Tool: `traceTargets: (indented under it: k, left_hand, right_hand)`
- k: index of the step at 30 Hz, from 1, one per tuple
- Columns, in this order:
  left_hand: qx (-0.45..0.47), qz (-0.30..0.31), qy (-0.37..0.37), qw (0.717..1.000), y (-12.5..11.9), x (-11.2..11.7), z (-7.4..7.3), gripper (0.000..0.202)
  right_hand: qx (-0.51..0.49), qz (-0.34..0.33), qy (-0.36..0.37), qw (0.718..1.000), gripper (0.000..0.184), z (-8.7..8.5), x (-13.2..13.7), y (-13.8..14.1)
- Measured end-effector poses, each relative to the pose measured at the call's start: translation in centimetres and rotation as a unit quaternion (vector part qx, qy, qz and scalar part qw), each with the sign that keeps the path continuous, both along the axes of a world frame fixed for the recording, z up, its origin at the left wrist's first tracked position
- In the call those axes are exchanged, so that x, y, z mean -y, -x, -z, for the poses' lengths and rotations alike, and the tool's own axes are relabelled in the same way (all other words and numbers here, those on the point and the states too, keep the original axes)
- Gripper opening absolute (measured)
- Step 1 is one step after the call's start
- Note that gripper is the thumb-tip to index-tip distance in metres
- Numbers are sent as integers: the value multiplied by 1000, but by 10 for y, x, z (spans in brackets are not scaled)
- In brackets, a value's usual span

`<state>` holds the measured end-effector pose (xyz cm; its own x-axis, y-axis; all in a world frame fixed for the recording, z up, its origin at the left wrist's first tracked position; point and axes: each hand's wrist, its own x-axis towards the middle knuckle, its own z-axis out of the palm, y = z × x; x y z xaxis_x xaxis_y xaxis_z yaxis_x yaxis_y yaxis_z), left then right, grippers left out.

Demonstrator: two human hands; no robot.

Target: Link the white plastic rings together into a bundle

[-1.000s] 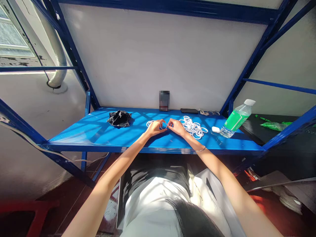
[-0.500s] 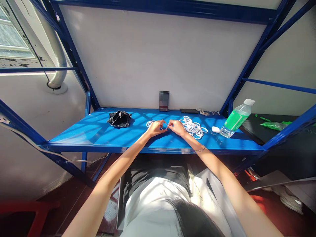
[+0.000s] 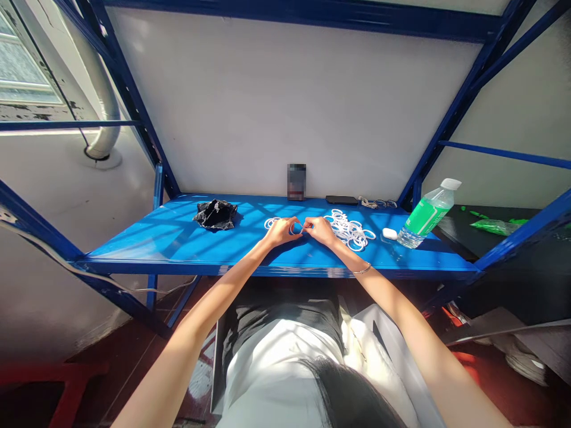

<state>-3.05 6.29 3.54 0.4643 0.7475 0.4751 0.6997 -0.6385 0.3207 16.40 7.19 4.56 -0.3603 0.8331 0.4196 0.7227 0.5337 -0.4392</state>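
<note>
White rings (image 3: pixel 349 229), thin and round, lie heaped loosely just beside the right hand (image 3: pixel 317 228). Compared to half a second ago, pretty much nothing's moved; everything sits in the same spot on or over the blue table (image 3: pixel 147 241). Left hand (image 3: pixel 279 230) has a slim pale ring (image 3: pixel 292 228) in its fingers; right fingertips pinch narrow next to it, can't tell on what.

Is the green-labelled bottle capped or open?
Capped: a white cap covers the mouth of the bottle. Whether it is screwed tight, I cannot tell.
</note>
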Motion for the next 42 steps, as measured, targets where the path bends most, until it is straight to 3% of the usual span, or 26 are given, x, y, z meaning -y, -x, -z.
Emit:
traceTargets:
  k: [22,27,31,35,42]
  left_hand:
    - [-5,-18,2,1000,-2,2,-2,31]
    - [-11,-15,-5,1000,0,2,-1,31]
    - [-6,-40,-25,999,2,0,0,32]
    - [9,-111,-47,993,6,-3,-1,32]
    - [21,-240,-36,970,17,-7,-3,29]
  right_hand:
    - [10,8,19,1000,7,-4,4,1]
    - [4,-19,28,999,5,-3,1,0]
    - [17,-34,-31,999,9,1,-3,-1]
    - [65,45,-60,995,21,7,-8,-6]
    - [132,219,-14,967,42,17,-20,-18]
